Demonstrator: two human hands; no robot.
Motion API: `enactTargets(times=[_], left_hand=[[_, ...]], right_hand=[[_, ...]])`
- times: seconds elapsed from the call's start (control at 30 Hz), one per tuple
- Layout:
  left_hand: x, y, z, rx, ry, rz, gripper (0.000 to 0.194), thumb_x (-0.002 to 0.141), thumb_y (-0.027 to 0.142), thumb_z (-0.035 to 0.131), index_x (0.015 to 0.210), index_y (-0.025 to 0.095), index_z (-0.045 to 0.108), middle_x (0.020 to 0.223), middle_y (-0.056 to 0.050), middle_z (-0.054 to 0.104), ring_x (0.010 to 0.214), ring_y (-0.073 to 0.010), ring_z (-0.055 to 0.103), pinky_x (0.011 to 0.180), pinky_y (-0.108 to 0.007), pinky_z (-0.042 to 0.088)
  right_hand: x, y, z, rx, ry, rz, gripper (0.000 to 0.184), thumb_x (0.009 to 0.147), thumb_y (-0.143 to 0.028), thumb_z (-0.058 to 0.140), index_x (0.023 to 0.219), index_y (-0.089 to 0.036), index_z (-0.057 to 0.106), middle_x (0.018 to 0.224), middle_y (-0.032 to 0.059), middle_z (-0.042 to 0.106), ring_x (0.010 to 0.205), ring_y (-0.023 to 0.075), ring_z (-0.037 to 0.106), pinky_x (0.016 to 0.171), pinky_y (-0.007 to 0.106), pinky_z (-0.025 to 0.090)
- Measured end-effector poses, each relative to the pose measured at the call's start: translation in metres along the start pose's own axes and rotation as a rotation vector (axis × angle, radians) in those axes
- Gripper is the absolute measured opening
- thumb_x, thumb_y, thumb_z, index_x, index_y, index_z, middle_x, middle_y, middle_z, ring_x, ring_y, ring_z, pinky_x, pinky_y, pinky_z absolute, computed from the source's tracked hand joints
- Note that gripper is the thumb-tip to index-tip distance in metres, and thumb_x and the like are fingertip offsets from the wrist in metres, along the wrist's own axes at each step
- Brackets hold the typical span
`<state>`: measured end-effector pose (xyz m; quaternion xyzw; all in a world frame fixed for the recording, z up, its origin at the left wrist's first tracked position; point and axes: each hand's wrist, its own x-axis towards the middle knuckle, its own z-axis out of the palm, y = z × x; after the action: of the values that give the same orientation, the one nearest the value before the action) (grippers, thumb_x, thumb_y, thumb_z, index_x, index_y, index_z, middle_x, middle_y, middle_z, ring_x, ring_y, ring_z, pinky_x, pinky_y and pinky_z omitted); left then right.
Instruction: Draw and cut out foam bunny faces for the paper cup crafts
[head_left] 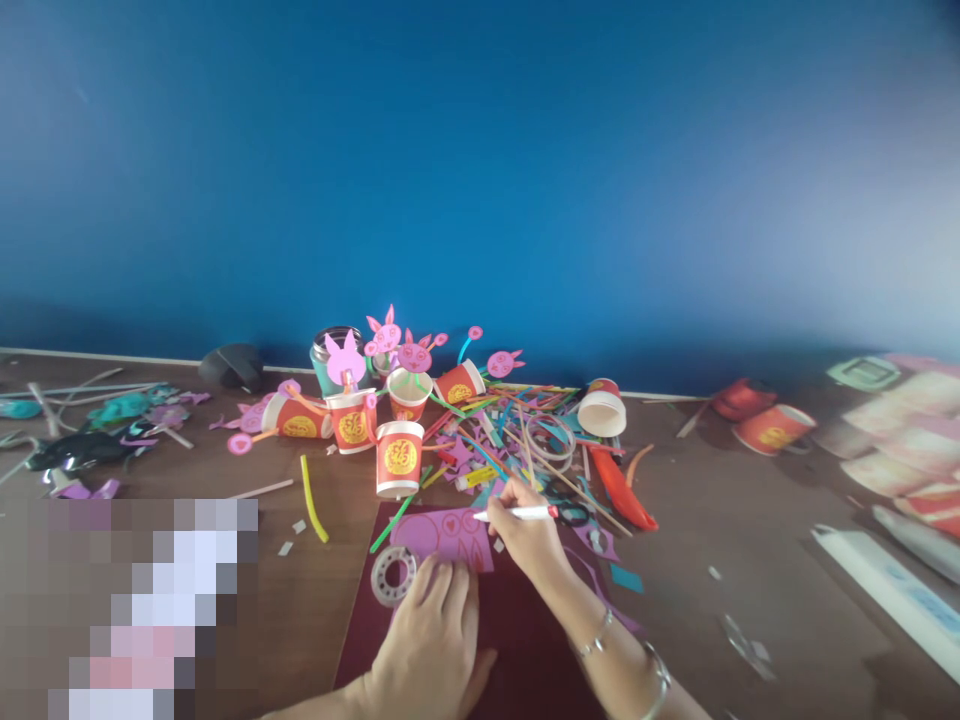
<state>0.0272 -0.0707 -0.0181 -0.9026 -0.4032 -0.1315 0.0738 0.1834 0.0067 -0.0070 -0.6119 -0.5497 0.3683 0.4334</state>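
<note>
My right hand [525, 535] is closed round a white pen with a red cap [517, 513], its tip touching a pink paper sheet [450, 538] with drawn outlines. My left hand [431, 640] lies flat, fingers stretched, pressing the near edge of that pink sheet onto a dark red mat [517, 640]. A roll of clear tape [393, 575] lies just left of the fingers.
Several red paper cups [398, 458], some with pink bunny cut-outs [345, 360], stand beyond the mat among coloured straws [313, 500], scissors with orange handles [622, 490] and scraps. A blue wall rises behind. Boxes and a cup [772, 428] sit at right; a blurred patch lies lower left.
</note>
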Motion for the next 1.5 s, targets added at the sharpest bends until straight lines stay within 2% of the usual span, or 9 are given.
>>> enactTargets(times=[0.4,0.87,1.07,1.3,1.5], left_hand=[[-0.0010,-0.0008,-0.0008,-0.009,-0.040,0.000,0.054,0.089,0.050,0.044,0.116,0.009,0.064,0.112,-0.015,0.067,0.104,-0.0288,0.057,0.096,-0.044,0.035],[-0.0013,0.0001,-0.0003,-0.005,-0.023,-0.006,0.055,0.088,0.051,0.044,0.115,0.008,0.064,0.111,-0.015,0.067,0.103,-0.0287,0.058,0.096,-0.043,0.035],[-0.0004,0.0001,-0.0030,-0.014,-0.023,-0.005,0.054,0.088,0.050,0.045,0.114,0.007,0.065,0.110,-0.015,0.068,0.102,-0.0290,0.059,0.096,-0.043,0.035],[-0.0007,-0.0002,-0.0025,-0.021,-0.037,-0.009,0.055,0.088,0.050,0.044,0.116,0.007,0.064,0.112,-0.015,0.068,0.103,-0.0291,0.058,0.096,-0.043,0.036],[0.0005,0.0000,-0.0022,-0.023,-0.043,-0.013,0.055,0.088,0.051,0.045,0.116,0.008,0.064,0.112,-0.015,0.068,0.103,-0.0292,0.058,0.096,-0.043,0.036]], right_hand=[[-0.0004,0.0001,-0.0004,0.017,-0.001,-0.008,0.021,0.068,-0.024,0.051,0.052,-0.025,0.036,0.039,-0.0062,0.050,0.037,0.0114,0.049,0.039,0.020,0.040],[0.0000,0.0030,-0.0002,0.031,-0.052,0.031,0.020,0.066,-0.023,0.052,0.051,-0.024,0.039,0.037,-0.0060,0.051,0.035,0.0110,0.049,0.039,0.020,0.037],[0.0004,0.0015,-0.0012,0.045,-0.012,0.024,0.021,0.069,-0.024,0.052,0.053,-0.023,0.039,0.041,-0.0046,0.054,0.037,0.0112,0.051,0.040,0.020,0.040],[-0.0005,0.0012,-0.0004,0.015,-0.012,-0.009,0.020,0.069,-0.024,0.051,0.053,-0.024,0.039,0.040,-0.0058,0.052,0.036,0.0111,0.050,0.039,0.020,0.039],[0.0000,0.0026,-0.0004,0.034,-0.044,0.023,0.021,0.067,-0.023,0.052,0.050,-0.024,0.038,0.037,-0.0060,0.051,0.036,0.0115,0.051,0.039,0.020,0.039]])
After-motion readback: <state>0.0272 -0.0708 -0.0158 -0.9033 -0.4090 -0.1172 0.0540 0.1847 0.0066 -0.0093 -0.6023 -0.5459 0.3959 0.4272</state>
